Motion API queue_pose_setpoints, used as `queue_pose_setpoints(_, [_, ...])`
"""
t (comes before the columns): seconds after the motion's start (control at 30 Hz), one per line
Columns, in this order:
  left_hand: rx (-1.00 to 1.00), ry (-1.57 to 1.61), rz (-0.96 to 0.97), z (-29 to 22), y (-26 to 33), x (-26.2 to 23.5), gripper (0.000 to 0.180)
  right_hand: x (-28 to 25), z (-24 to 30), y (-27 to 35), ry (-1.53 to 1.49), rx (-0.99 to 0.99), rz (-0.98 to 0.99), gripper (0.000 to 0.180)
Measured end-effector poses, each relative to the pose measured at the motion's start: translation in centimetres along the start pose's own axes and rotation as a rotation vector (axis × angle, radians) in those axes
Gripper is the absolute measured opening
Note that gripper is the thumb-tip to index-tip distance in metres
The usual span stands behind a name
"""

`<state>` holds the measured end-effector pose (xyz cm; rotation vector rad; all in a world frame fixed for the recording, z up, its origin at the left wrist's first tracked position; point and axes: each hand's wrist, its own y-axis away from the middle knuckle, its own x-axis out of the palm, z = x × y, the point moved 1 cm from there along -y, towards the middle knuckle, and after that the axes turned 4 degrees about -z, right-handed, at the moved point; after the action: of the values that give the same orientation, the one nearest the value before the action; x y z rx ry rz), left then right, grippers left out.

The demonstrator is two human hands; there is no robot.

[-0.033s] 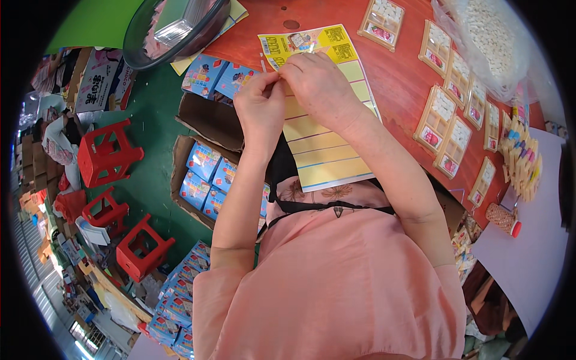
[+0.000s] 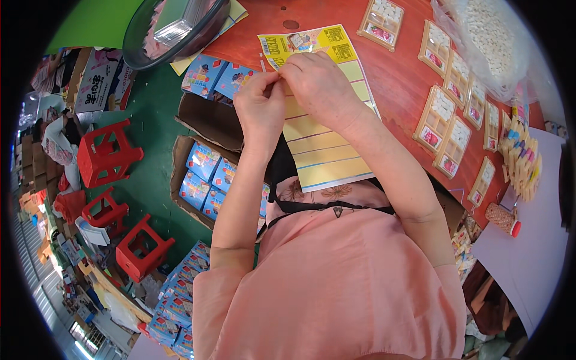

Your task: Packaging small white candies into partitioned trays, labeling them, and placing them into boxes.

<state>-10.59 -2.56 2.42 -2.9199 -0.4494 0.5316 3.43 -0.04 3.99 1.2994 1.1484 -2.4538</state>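
Both hands meet fingertip to fingertip over the upper part of a yellow sticker sheet (image 2: 327,157). My left hand (image 2: 262,108) is closed, thumb and index finger pinched at the sheet's left side. My right hand (image 2: 321,87) bends over the sheet, its fingers pressed together against the left fingertips. Whatever is pinched between them is hidden or too small to name. Printed labels fill the sheet's far end; the nearer strips are plain yellow, and its near edge hangs over the red table's (image 2: 396,84) front edge.
Small compartment trays (image 2: 436,117) with white pieces lie on the right, by a clear bag of white pieces (image 2: 489,42) and a bundle of wooden sticks (image 2: 521,159). A dark basin (image 2: 210,30) stands far left. Cartons of blue boxes (image 2: 204,162) and red stools (image 2: 108,153) are at left.
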Motion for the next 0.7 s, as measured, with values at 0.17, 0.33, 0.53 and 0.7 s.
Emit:
queue_pose_setpoints(0.17, [0.204, -0.120, 0.021, 0.0, -0.2, -0.3, 0.011, 0.0, 0.2, -0.6, 0.003, 0.079, -0.017, 0.006])
queue_pose_setpoints(0.33, [-0.088, 0.176, 0.011, 0.6, 0.2, 0.7, 0.010, 0.5, -1.1, 0.1, -0.334, 0.400, -0.107, 0.005])
queue_pose_setpoints(0.53, [-0.365, 0.353, -0.166, 2.6, -3.1, 0.7, 0.018, -3.3, -5.2, 1.9, -0.607, 0.843, -0.464, 0.013])
queue_pose_setpoints(0.7, [-0.131, -0.074, -0.243, 4.5, -9.2, 1.2, 0.023, -12.6, -8.7, 5.3, -1.026, 0.891, -0.981, 0.011])
